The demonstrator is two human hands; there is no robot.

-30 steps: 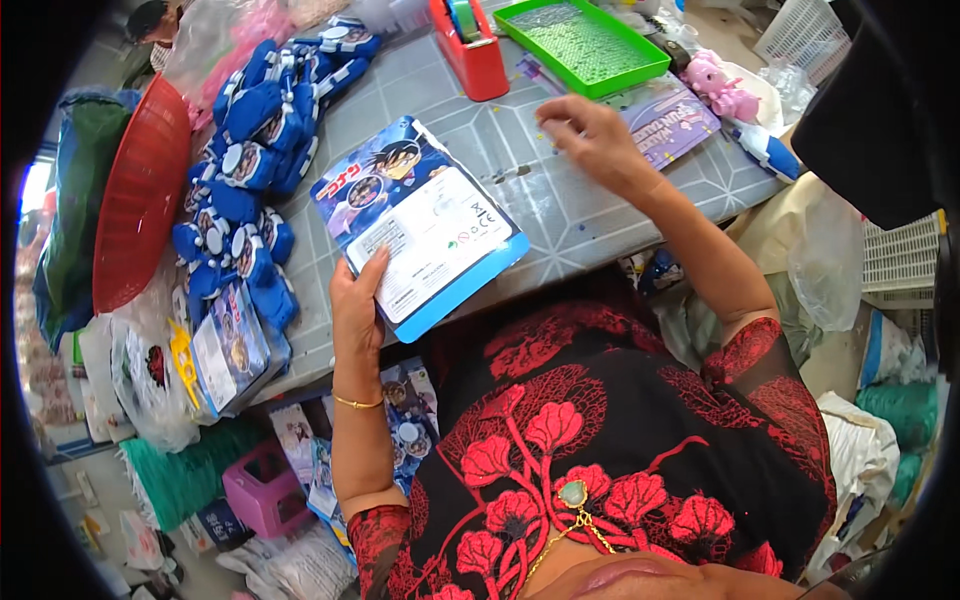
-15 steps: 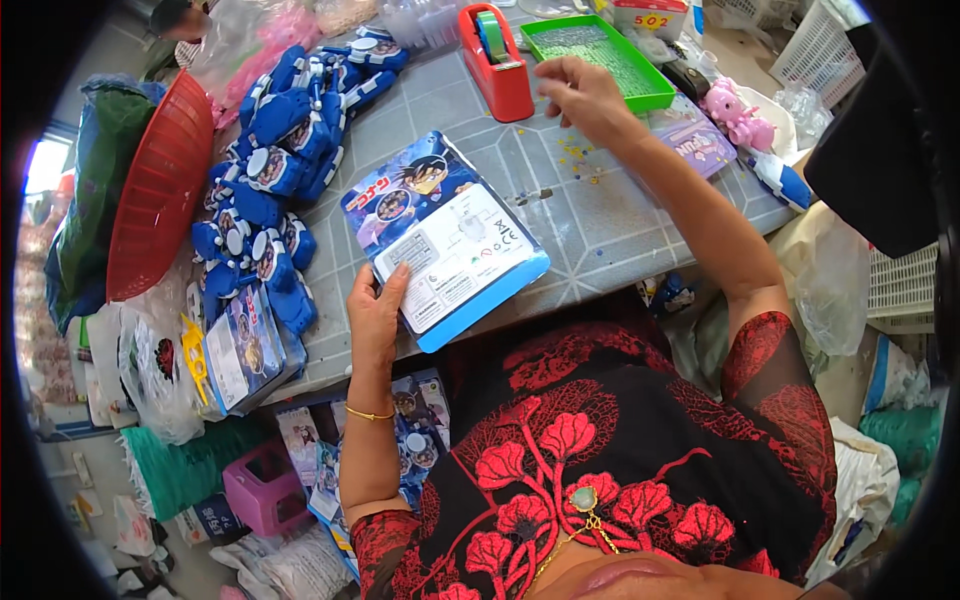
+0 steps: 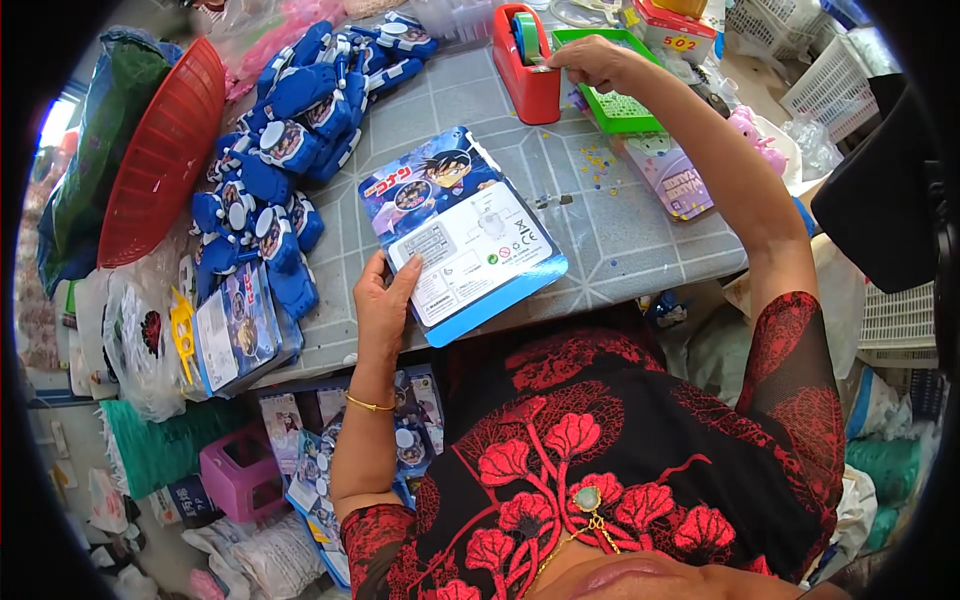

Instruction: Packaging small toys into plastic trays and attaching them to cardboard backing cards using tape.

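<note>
Now the left hand (image 3: pixel 385 300) lies flat, open, on the card's (image 3: pixel 462 232) seven-o'clock corner, mid-surface (image 3: pixel 640 240). Up at one o'clock, the right hand's (image 3: pixel 592 62) grip pinches at the red dispenser (image 3: pixel 527 70), beside the green tray (image 3: pixel 625 105).

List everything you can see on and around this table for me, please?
blister-card package: one, blue with a white panel, flat on the table's near edge
tape dispenser: one, red, far side of the table
green tray: one, beside the dispenser
blue toy watches: a heap, too many to count, left part of the table
red basket: one, tilted at the left edge
pink figure: one, far right
purple card: one, right of the package
table: one, grey, tile-patterned
pink box: one, below the table, left
left hand: resting on the package's near corner
right hand: reaching to the dispenser
</note>
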